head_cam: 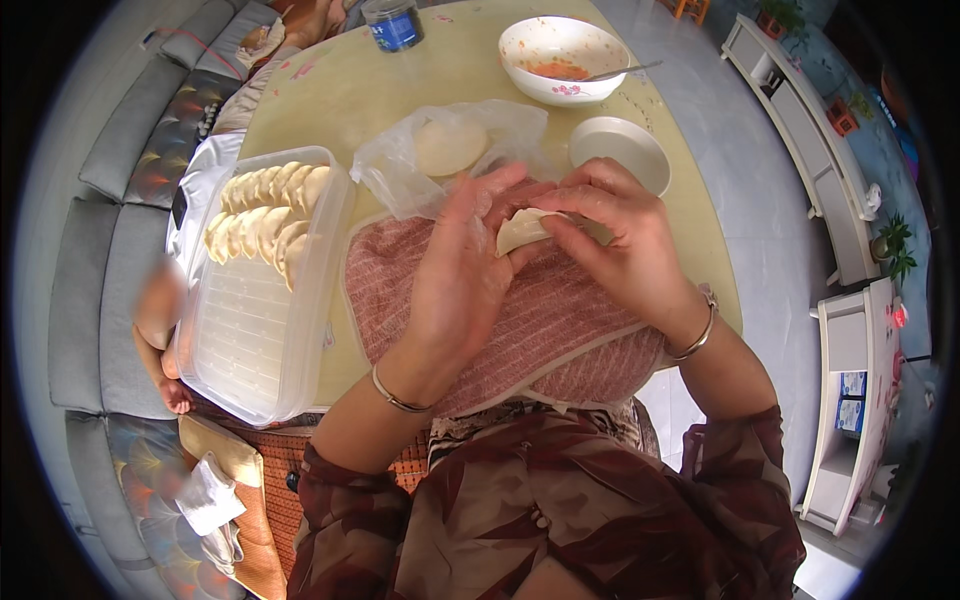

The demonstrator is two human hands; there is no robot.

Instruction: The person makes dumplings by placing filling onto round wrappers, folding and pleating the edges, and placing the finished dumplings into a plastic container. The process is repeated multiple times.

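Observation:
A folded dumpling (521, 231) rests in the fingers of my left hand (469, 277). My right hand (619, 232) pinches its edge between thumb and fingers. Both hands are above a pink striped towel (390, 281) on the table. Beyond them, a clear plastic bag (517, 124) holds round dough wrappers (450, 146); how many is hard to see. At the left stands a clear plastic box (240, 352), with two rows of pleated dumplings (262, 229) in its far half. A shallow white dish (622, 146) sits just past my right hand, partly covered by it.
A white bowl (562, 86) with orange filling residue and a metal spoon (619, 73) stands at the table's far right. A jar with a blue label (394, 30) is at the far edge. Another person (159, 307) is on the grey sofa (135, 292) beside the box.

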